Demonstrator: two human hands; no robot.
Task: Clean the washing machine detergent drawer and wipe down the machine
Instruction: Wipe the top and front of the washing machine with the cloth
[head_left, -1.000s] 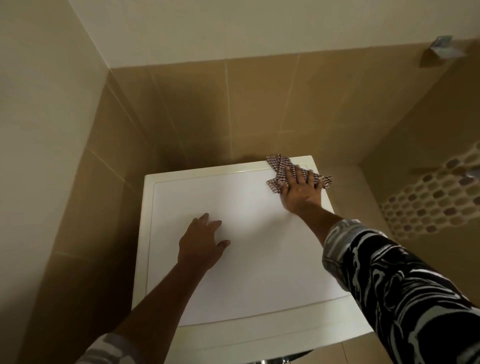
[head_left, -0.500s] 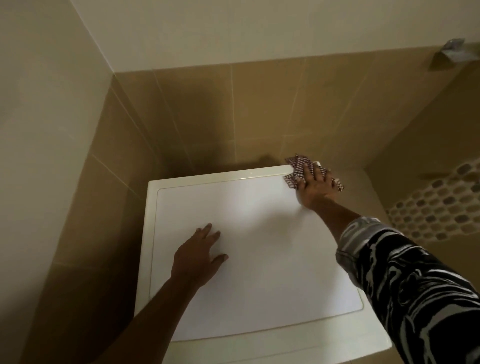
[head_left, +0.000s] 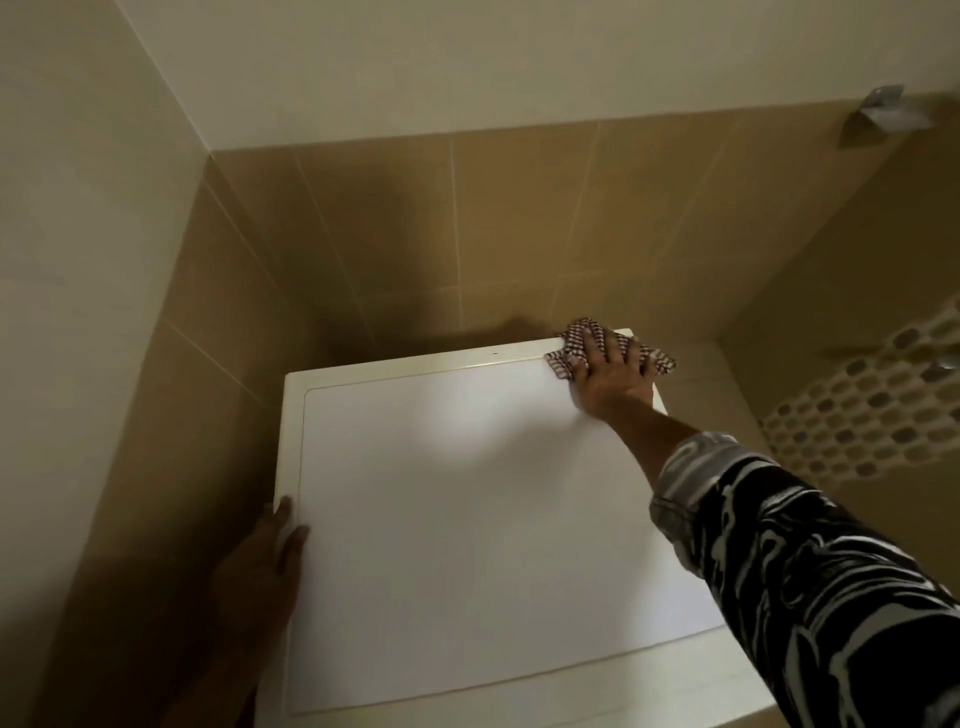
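Tiled walls (head_left: 519, 218) flank the washing machine (head_left: 467, 519). Right hand (head_left: 613, 382), fingers spread, presses a checked cloth (head_left: 577, 332) onto its far right corner; left hand (head_left: 260, 566) lies flat at its left edge.

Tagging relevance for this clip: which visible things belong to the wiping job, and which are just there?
Job: checkered cloth; washing machine top; right hand pressing the cloth; left hand at the machine's edge.
Just there: metal wall fitting; mosaic tile strip.
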